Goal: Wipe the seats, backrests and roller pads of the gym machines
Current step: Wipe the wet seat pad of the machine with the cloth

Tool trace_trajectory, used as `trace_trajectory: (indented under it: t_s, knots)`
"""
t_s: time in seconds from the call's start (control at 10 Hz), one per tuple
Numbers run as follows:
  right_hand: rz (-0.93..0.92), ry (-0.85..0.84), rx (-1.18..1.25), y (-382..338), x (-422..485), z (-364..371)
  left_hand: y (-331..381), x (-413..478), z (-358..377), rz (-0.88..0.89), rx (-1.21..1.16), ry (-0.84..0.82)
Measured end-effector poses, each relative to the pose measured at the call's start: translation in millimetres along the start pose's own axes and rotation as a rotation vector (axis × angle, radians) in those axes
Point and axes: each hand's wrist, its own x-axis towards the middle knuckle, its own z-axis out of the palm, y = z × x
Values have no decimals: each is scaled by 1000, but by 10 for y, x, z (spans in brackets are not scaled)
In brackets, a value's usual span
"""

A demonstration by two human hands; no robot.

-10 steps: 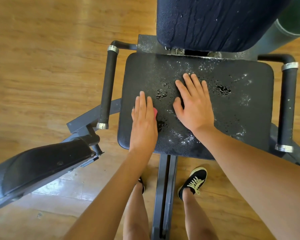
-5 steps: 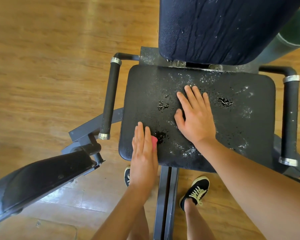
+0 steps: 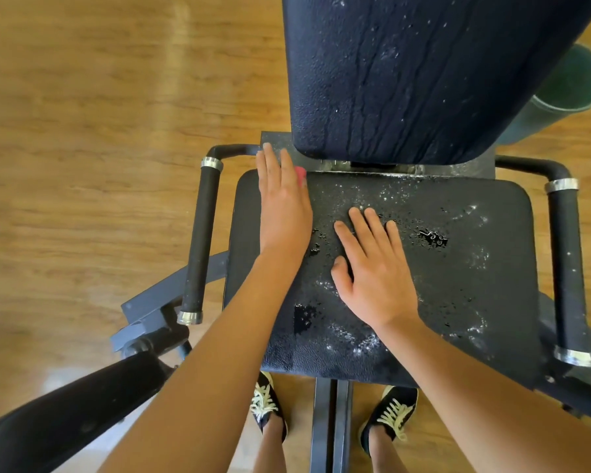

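Both hands lie flat on the seat [image 3: 475, 302]. The left hand [image 3: 282, 206] is at the far left corner, over a cloth [image 3: 300, 174]. The backrest [image 3: 406, 80] is just right of its fingertips and a handle [image 3: 202, 240] is to its left. The right hand [image 3: 372, 271] lies nearer, mid-seat, with another handle [image 3: 565, 268] well to its right.

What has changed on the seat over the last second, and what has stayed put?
The left hand, pressing the red cloth flat, first pulled back to the front edge of the seat, then slid up its left side to the rear corner by the backrest. The right hand stayed flat mid-seat; droplets remain on the right side.
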Motion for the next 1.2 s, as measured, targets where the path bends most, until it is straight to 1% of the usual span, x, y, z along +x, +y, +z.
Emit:
trace_trajectory:
  t_s: [0.1, 0.2, 0.3, 0.4, 0.5, 0.7, 0.8, 0.9, 1.0, 1.1, 1.2]
  knots:
    - [-3, 6, 5, -1, -3, 3, 50, 66, 65, -9, -7, 27]
    - [-3, 9, 9, -3, 1, 0, 42, 62, 78, -20, 38, 49]
    - [-2, 14, 16, -2, 1, -1, 30, 94, 74, -41, 217, 37]
    - [-5, 14, 13, -6, -4, 0, 81, 137, 79, -110, 387, 4]
    - [-9, 12, 12, -7, -2, 2, 109, 158, 105, -92, 441, 13]
    - [-7, 4, 7, -3, -2, -7, 39, -13, 152, 92, 417, 57]
    - [-9, 4, 10, -5, 0, 1, -20, -208, 173, 148, 453, 75]
    - [-6, 9, 11, 1, -1, 0, -91, -243, 165, 174, 521, 68]
    - [-6, 15, 8, -2, -7, 1, -79, -84, 151, 157, 544, 31]
    - [-9, 18, 2, -3, -7, 6, -62, 6, 134, 134, 538, 5]
    - [-13, 23, 1, -4, -10, 9, -77, -27, 93, 139, 483, -20]
